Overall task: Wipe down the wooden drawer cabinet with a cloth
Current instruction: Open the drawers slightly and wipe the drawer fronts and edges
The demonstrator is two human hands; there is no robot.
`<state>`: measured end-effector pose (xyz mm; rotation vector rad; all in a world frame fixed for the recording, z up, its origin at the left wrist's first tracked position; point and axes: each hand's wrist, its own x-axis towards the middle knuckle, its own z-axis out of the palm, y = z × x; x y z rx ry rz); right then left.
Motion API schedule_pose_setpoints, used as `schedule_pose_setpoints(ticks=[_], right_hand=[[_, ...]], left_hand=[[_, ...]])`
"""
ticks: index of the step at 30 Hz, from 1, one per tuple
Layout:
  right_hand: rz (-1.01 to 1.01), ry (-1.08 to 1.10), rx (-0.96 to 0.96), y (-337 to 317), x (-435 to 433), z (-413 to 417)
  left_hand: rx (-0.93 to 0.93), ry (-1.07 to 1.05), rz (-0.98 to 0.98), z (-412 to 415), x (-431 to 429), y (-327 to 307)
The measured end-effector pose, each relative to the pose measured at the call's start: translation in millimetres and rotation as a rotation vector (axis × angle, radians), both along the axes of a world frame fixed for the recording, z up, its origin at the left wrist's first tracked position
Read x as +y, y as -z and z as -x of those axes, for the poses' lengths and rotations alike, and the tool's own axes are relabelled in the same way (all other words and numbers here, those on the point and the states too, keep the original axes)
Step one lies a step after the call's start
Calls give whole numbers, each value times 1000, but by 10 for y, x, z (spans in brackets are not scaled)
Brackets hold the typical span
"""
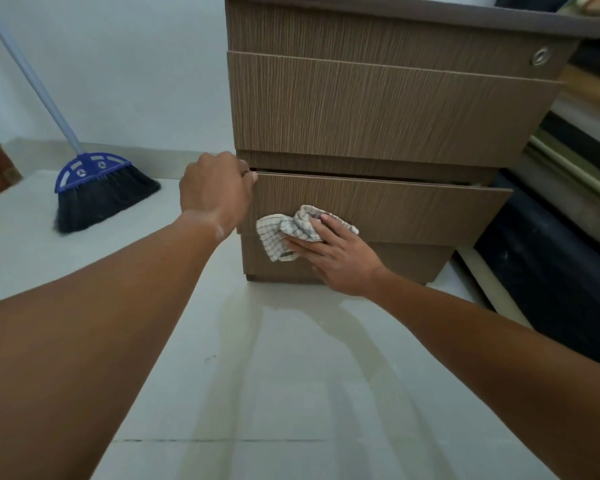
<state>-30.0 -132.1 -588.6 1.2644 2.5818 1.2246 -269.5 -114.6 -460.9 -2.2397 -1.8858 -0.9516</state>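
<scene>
R hand (pixel 333 258) presses a crumpled check cloth (pixel 284 233) flat against the front of the bottom drawer (pixel 413 213), palm down, fingers spread over the fabric; part of the cloth hangs free below the fingers, over the drawer's lower edge. L hand (pixel 217 190) is curled around the drawer's top-left corner, gripping the edge; the drawer stands slightly pulled out, a dark gap showing along its top.

Progress (est.): mid-task. Wiping is now at the lowest drawer, near its left end; most of that front to the right looks not yet covered. Whether the upper fronts, top and sides are already wiped can't be told, as no wet marks or dust lines show.

Cabinet (pixel 395 98): brown wood-grain finish w/ fine vertical streaks, three drawer fronts, darker top slab, round metal lock (pixel 541 57) at upper right. It stands on a pale tiled floor (pixel 257 375) against a white wall; broom (pixel 94 188) leans to the left, well apart.
</scene>
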Motion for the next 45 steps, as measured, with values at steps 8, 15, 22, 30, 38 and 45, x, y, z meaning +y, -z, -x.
schedule_pose_setpoints(ticks=[8, 15, 22, 30, 38, 45], right_hand=[[-103, 228, 360, -158, -356, -844], [-192, 411, 826, -471, -285, -684], [-362, 538, 1342, -535, -414, -1287], [-612, 496, 1866, -709, -325, -1352], [-450, 815, 2312, -384, -346, -1055], [-262, 722, 1945, -309, -347, -790]], left_hand=[[371, 126, -108, -437, -121, -12], [487, 294, -149, -1234, -292, -65], [553, 293, -75, -1443, -382, 149], [594, 291, -15, -1458, -305, 118], [558, 291, 106, -1485, -169, 217], [528, 373, -81, -1412, -134, 495]])
